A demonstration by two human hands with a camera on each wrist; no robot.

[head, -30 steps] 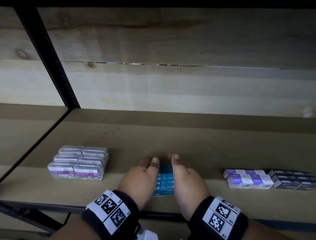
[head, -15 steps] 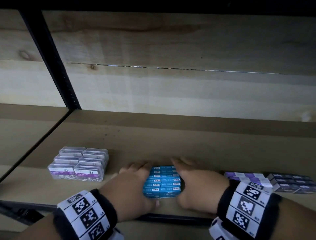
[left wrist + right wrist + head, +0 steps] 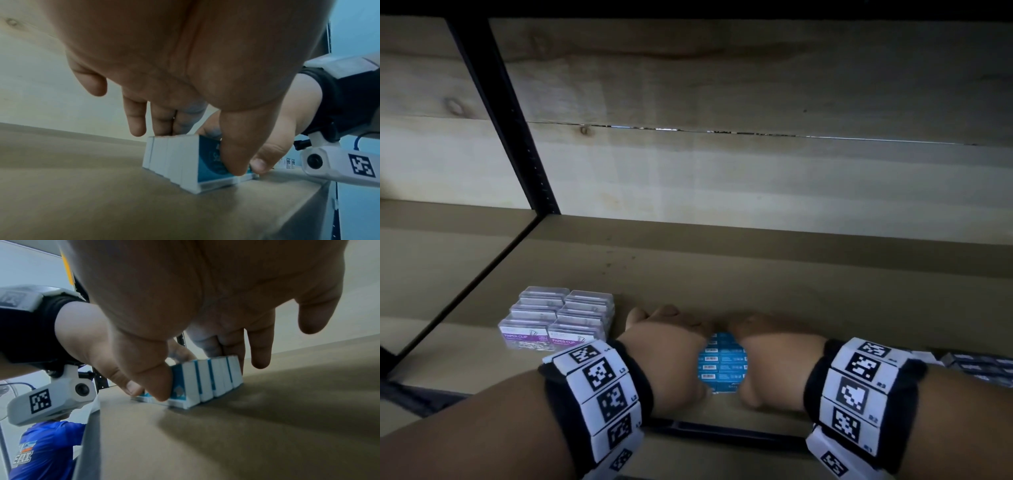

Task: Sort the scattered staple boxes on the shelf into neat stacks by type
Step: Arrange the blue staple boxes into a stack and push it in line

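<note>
- Both hands are clamped on the same row of blue staple boxes (image 3: 723, 363), one on each end, so it's a two-handed squeeze.
- Left hand (image 3: 666, 346): thumb pressed on the near face of the front box, fingers (image 3: 135, 120) reaching down over the far side of the row — it's gripping, not resting flat.
- Right hand (image 3: 774, 356): same deal mirrored, thumb on the near blue face, fingers (image 3: 259, 352) curled over the back of the row. The two thumbs sit just beside each other in front.
- The row is several slim boxes standing on edge, packed face to face. Its long axis runs front to back on the shelf (image 3: 756, 274), barcoded tops facing up, white ends facing sideways.
- The row sits on the shelf near its front edge, roughly mid-width.
- Left of the blue boxes: clear paper clip boxes (image 3: 558, 322) in two neat columns, near but apart.
- Right of the blue boxes — dark boxes (image 3: 976, 366), mostly hidden behind the right wrist band, too dim to read.
</note>
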